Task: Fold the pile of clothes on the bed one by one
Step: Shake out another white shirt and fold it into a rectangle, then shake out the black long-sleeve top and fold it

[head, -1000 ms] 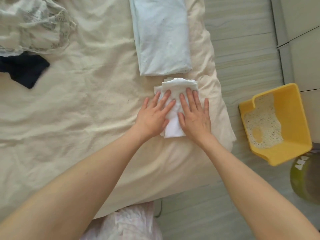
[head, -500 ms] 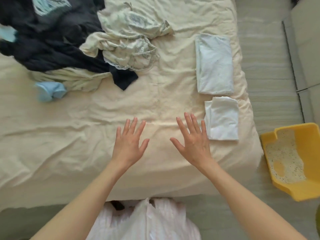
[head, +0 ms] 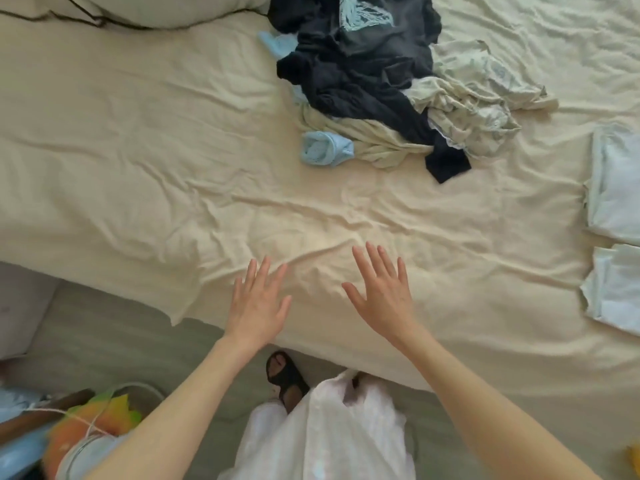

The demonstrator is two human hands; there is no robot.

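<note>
While both hands hover flat over the sheet, the pile of clothes (head: 391,88) waits at about 1 o'clock from them.

With fingers straight and spread, the left hand (head: 258,303) and the right hand (head: 382,294) hold nothing, palms down above the near edge of the bed (head: 138,168). The pile is a tangle: a dark navy garment (head: 356,64) on top, a pale printed cloth (head: 474,98) at its 3 o'clock side, a light blue piece (head: 325,148) at its 7 o'clock corner. Two folded pale garments (one behind the other) lie at the 3 o'clock edge of the view: the farther folded garment (head: 616,181) and the nearer folded garment (head: 616,285), well apart from the hands. One black sandal (head: 285,379) shows on the floor between the forearms.
</note>
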